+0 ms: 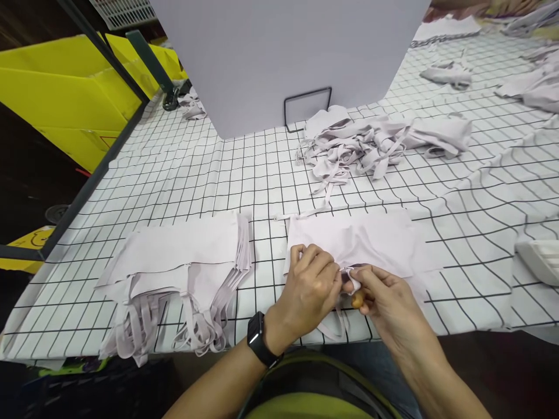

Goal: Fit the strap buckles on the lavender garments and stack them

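Note:
A pale pink garment piece point(371, 235) with thin straps lies flat in front of me, its near edge lifted between my hands. My left hand point(310, 285), with a black watch point(258, 337) on the wrist, is closed with its fingertips pinching that edge. My right hand point(384, 294) pinches a small folded bit of the same cloth close beside it. At its fingertips shows a small amber-coloured spot point(358, 299), too small to name. A loose strap point(336, 326) hangs below the hands. To the left lies a neat stack of like garment pieces point(183, 250), straps toward me.
A heap of tangled pink pieces point(362, 142) lies beyond my hands, before an upright grey panel point(279, 64) with a black wire stand. More pieces point(537, 81) lie far right, near another person's hand point(513, 7). Yellow bins point(65, 93) stand left of the checked table point(244, 174).

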A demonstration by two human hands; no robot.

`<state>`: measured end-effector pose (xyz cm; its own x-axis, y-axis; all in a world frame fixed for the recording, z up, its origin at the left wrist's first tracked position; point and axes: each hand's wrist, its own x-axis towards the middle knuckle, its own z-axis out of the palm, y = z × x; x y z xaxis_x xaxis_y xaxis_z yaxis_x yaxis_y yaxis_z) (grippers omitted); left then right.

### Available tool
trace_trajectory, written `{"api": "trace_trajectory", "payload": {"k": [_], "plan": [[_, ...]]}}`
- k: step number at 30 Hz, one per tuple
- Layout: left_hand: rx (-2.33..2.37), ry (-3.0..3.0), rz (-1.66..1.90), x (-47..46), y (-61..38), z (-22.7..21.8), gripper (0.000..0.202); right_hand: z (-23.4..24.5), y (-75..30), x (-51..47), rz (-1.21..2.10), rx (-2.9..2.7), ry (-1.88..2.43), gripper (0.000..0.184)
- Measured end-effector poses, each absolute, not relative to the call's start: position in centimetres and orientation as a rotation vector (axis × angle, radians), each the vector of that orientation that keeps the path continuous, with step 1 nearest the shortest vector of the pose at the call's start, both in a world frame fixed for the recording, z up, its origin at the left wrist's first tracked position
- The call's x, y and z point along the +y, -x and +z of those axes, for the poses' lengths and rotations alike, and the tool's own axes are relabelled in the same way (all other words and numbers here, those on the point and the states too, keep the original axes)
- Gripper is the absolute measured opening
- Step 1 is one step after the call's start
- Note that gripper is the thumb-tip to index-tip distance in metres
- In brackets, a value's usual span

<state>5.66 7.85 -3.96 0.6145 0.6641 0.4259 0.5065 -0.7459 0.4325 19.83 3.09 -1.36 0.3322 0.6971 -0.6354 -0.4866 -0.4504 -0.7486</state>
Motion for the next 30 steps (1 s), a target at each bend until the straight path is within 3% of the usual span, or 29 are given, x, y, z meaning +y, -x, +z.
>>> {"api": "trace_trajectory", "payload": {"k": [18,25,30], "plan": [[0.852,-2.806,0.702,7.8,-5.3,-3.4,0.020,-1.5,-19.5,3.0,1.400,-0.382,1.508,0.038],[0.775,-2.814,0.616,8.3,-5.5,-3.1,0.022,-0.9,-19.9,3.9,1.568,-0.393,1.505,0.042],[0.829,-2.750,0.459,7.6,-4.1,-1.9,0.017,-0.7,-20.4,1.8,1.511,-0.770,1.593,0.040]]}}
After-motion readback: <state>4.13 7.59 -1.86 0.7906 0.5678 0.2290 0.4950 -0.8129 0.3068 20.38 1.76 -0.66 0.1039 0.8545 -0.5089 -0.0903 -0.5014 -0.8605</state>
